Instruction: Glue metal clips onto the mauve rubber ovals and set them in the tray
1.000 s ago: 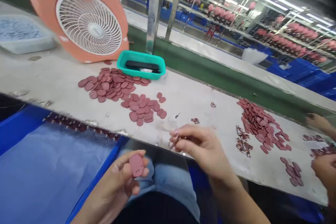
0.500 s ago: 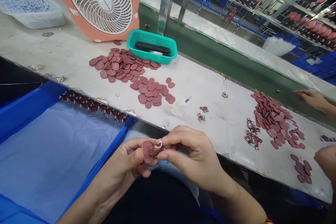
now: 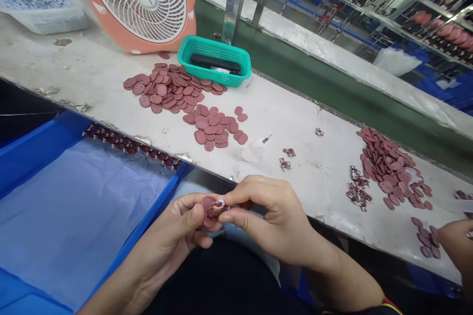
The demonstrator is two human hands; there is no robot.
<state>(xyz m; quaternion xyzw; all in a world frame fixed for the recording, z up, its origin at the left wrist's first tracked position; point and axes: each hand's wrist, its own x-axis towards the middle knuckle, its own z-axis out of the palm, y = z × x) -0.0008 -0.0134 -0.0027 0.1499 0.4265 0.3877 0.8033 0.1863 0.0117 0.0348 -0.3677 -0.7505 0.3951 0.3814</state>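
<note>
Between thumb and fingers, my left hand (image 3: 185,224) pinches a reddish-brown oval disc (image 3: 207,221) by its edge. My right hand (image 3: 268,216) grips a small painted figurine (image 3: 219,206), brown with white parts, and holds it against the disc's face. Whether the two are joined cannot be made out. Both hands are in front of the table edge, above my lap. Two similar small figurines (image 3: 285,164) lie on the table beyond my right hand. A pile of loose oval discs (image 3: 212,128) lies further left, with a larger disc pile (image 3: 168,88) behind it.
An orange fan (image 3: 148,5) stands at the back left beside a green basket (image 3: 214,61). A blue bin (image 3: 92,216) lined with plastic sits at lower left, with rows of finished-looking pieces. At right are another disc pile (image 3: 391,167), more figurines (image 3: 358,189) and a co-worker's hand (image 3: 456,241).
My right hand has shifted the figurine slightly left, further over the disc. The co-worker's far hand has left the green belt, and their near hand shows beside the small disc group.
</note>
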